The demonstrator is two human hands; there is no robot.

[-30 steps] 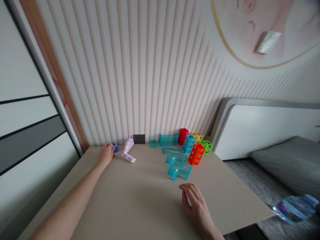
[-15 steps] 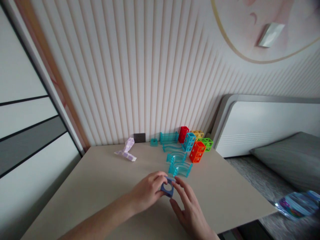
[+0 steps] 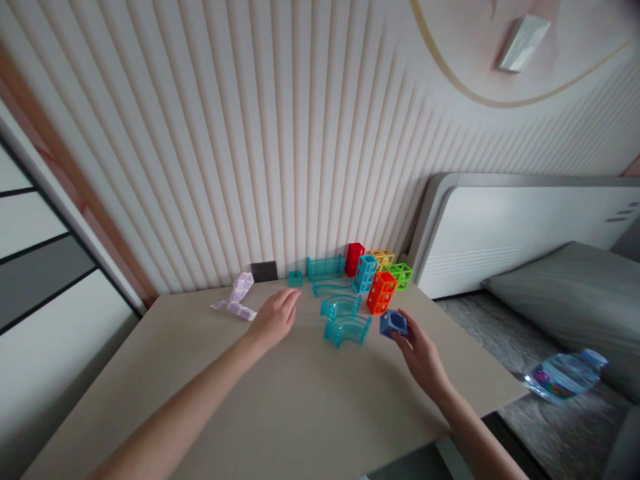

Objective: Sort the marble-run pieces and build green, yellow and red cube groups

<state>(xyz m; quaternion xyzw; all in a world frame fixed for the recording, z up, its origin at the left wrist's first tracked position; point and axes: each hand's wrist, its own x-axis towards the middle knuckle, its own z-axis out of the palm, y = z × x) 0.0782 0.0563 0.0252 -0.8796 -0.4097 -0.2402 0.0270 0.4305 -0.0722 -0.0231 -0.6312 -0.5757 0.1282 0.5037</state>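
Note:
My right hand (image 3: 419, 350) holds a small dark blue cube block (image 3: 393, 323) just above the beige table (image 3: 280, 407), right of the curved teal track pieces (image 3: 347, 328). My left hand (image 3: 274, 319) hovers open with fingers stretched out, between a pale purple folding toy (image 3: 236, 299) and the teal tracks. Behind stand an orange block tower (image 3: 381, 292), a light blue tower (image 3: 365, 273), a red block (image 3: 354, 259), a yellow block (image 3: 382, 257) and a green block (image 3: 400, 275). A small teal cube (image 3: 295, 278) and a teal fence piece (image 3: 325, 267) sit near the wall.
A ribbed white wall rises behind the table, with a dark socket plate (image 3: 264, 271) at its foot. A white headboard (image 3: 520, 230) and grey bed (image 3: 565, 280) lie to the right. A plastic water bottle (image 3: 563, 376) rests past the table's right edge.
The blue cube passed from my left hand to my right hand, which carried it right toward the coloured towers. My left hand let go and moved up and left, fingers spread.

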